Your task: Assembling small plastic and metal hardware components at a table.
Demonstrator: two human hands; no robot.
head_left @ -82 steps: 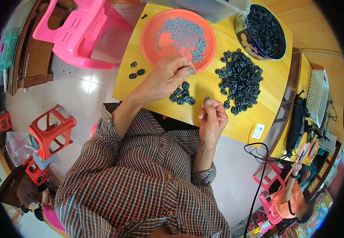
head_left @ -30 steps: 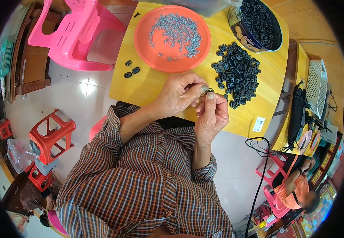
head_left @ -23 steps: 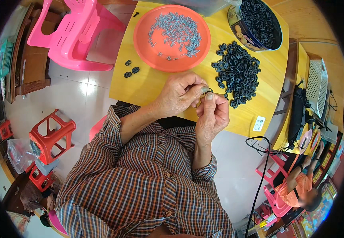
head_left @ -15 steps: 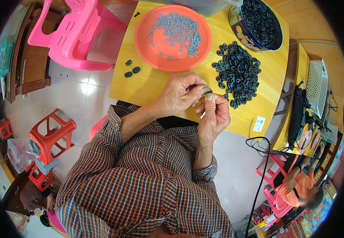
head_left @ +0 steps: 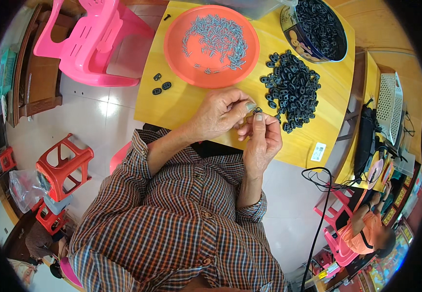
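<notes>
Three finished-looking black pieces lie apart at the table's left, so by my reckoning it's early going. Left hand pinches shut against the right hand, both gripping one small black oval piece above the yellow table. Further right, a big black pile waits.
</notes>
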